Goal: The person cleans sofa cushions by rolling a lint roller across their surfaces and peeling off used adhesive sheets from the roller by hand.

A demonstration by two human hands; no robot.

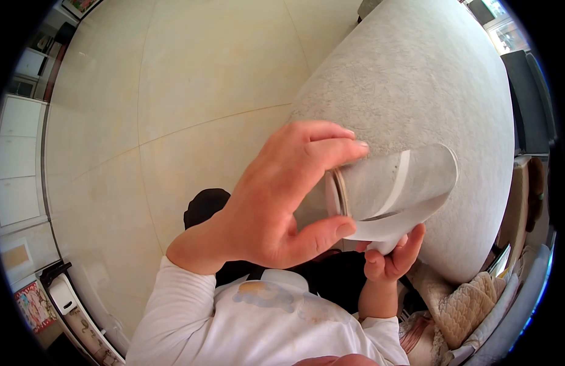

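Note:
A lint roller (375, 186) is held in front of my chest, with a greyish cylinder, a pale band across it and a smooth white cover underneath. My left hand (288, 189) is curled around the cylinder's near-left end, thumb below and fingers above. Brownish layered edges show at that end. Below the cover, my right hand (395, 256) grips the white handle (387, 244); part of that hand is hidden behind it.
A large light-grey upholstered surface (417, 79) spreads beyond the roller on the right. Pale floor tiles (197, 73) lie to the left. White cabinets (19, 158) line the far left. A quilted beige cloth (468, 308) lies bunched at the lower right.

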